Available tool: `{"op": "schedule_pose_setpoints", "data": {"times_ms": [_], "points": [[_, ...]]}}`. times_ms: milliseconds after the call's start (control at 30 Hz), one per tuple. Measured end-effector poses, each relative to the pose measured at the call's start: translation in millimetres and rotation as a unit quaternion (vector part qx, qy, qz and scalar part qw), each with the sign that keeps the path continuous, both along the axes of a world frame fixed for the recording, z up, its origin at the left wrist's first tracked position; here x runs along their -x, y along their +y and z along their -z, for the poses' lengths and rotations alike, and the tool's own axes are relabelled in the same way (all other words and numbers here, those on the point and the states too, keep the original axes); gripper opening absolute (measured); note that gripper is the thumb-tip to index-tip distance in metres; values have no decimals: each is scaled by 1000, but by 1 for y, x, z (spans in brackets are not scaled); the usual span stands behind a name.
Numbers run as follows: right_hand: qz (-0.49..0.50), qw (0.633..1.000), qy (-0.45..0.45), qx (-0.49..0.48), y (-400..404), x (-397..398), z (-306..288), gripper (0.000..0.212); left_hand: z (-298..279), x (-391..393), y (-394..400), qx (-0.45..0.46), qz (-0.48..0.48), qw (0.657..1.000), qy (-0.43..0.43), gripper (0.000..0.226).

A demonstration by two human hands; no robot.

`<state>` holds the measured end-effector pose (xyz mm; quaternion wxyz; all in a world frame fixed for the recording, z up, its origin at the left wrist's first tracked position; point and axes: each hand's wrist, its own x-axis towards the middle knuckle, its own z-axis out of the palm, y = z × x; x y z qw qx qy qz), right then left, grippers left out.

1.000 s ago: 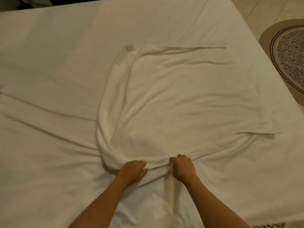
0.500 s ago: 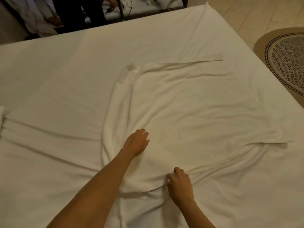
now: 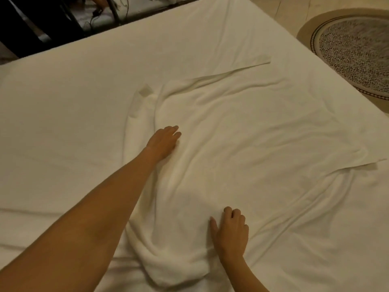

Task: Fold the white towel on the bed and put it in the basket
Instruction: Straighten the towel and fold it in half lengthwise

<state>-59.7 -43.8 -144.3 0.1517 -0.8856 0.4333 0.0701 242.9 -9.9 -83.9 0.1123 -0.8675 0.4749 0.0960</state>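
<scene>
The white towel (image 3: 252, 140) lies spread and wrinkled across the middle of the bed (image 3: 63, 114), its left side rolled into a thick fold. My left hand (image 3: 165, 140) reaches forward and rests flat on the towel near that rolled left side, fingers extended. My right hand (image 3: 230, 232) lies on the towel's near edge, fingers curled and pressing down on the cloth. Neither hand visibly pinches the fabric. No basket is in view.
The bed sheet is white like the towel and creased at the left. A round patterned rug (image 3: 355, 49) lies on the floor at the right. Dark furniture and cables (image 3: 92, 13) stand beyond the bed's far edge.
My left hand let go of the near edge and slid forward along the towel's left side. My right hand stayed at the near edge and loosened its grip. The view tilted up.
</scene>
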Motion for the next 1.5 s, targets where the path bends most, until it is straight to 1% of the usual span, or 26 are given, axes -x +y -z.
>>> {"op": "schedule_pose_setpoints", "data": {"times_ms": [133,300,433,600,733,800,867,967,1067,1167,1267,1367,1433,1500], "points": [[67,997,19,-16,9,-25,8,52,17,-29,-24,-33,85,995,-37,50],[121,993,-4,-16,12,-41,25,64,40,-59,-45,-43,116,991,-48,48],[150,988,-29,-18,18,-47,39,59,61,-79,-58,-59,128,989,-47,44],[173,983,-56,-22,22,-46,50,53,74,-84,-68,-9,131,990,-57,38],[189,979,-66,-29,22,-46,49,51,71,-83,-69,-5,151,986,-76,21],[199,976,-75,-36,23,-46,46,49,67,-80,-68,-20,154,985,-81,13],[199,976,-82,-39,25,-44,42,44,61,-78,-69,-36,157,984,-81,9],[178,981,-74,-30,25,-38,35,39,47,-78,-71,-20,163,984,-65,10],[150,987,-58,-6,23,-34,25,36,31,-80,-71,10,146,988,-50,11],[152,987,-51,-3,24,-34,10,35,12,-77,-74,8,155,987,-44,9],[174,982,-69,-22,26,-36,-7,36,-4,-76,-76,37,166,984,-45,16],[205,971,-113,-46,24,-38,-17,42,-18,-73,-78,36,176,983,-46,24],[231,961,-144,-55,23,-38,-21,47,-25,-73,-80,54,173,983,-37,22],[286,937,-179,-87,21,-37,-23,43,-29,-72,-83,97,149,984,-18,18]]}}
